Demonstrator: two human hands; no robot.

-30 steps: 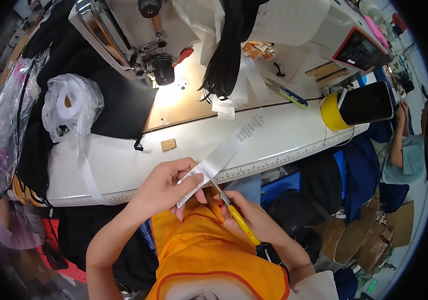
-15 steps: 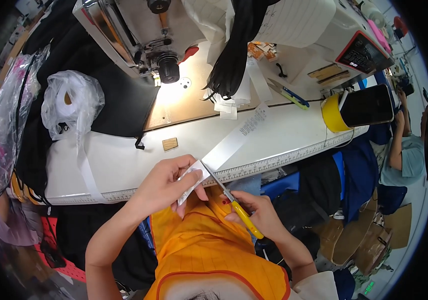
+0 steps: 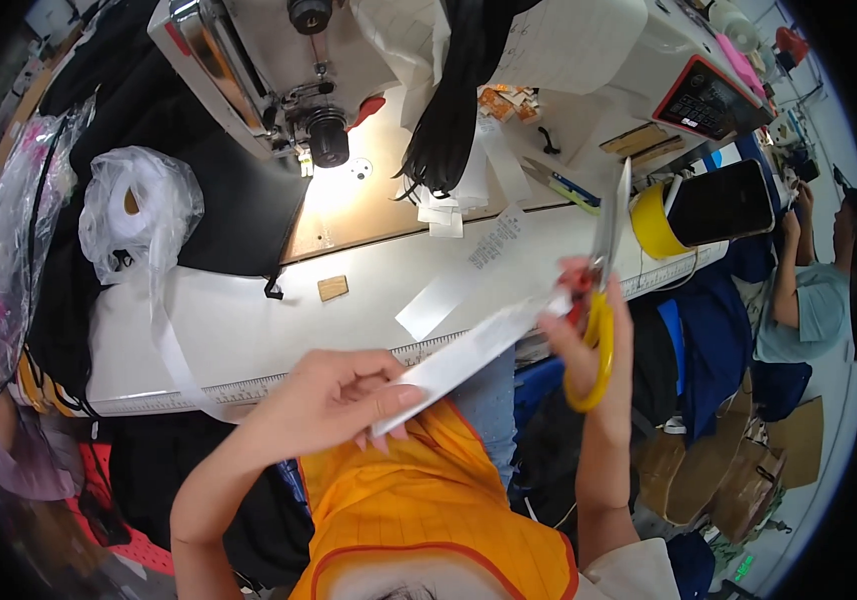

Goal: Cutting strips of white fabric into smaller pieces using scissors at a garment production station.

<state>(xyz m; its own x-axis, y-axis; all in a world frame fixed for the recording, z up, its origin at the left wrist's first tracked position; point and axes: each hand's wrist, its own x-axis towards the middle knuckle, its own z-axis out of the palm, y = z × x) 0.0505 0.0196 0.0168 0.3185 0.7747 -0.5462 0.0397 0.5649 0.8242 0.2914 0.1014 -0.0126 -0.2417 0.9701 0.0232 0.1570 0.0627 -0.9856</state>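
Note:
My left hand (image 3: pixel 344 395) pinches the near end of a white label strip (image 3: pixel 479 350) just off the table's front edge. The strip runs up to the right, where the fingertips of my right hand (image 3: pixel 594 345) meet its other end. In that same hand are scissors (image 3: pixel 601 345) with yellow handles, their blades pointing away and upward; the area is blurred by motion. Another white printed strip (image 3: pixel 439 300) lies flat on the white table (image 3: pixel 239 330), apart from my hands. A small tan wooden piece (image 3: pixel 333 288) lies left of it.
A sewing machine (image 3: pixel 239 80) stands at the back, black cords (image 3: pixel 444 150) hanging beside its lit plate. To the left sits a bagged white tape roll (image 3: pixel 139 205). On the right are thread snips (image 3: pixel 569 187), a yellow tape roll (image 3: pixel 654 225) and a phone (image 3: pixel 724 203). A co-worker (image 3: pixel 804 310) sits beyond.
The scissors have moved from the strip's near part up and right. The printed piece now lies separate on the table. The strip in my left hand is stretched out between both hands.

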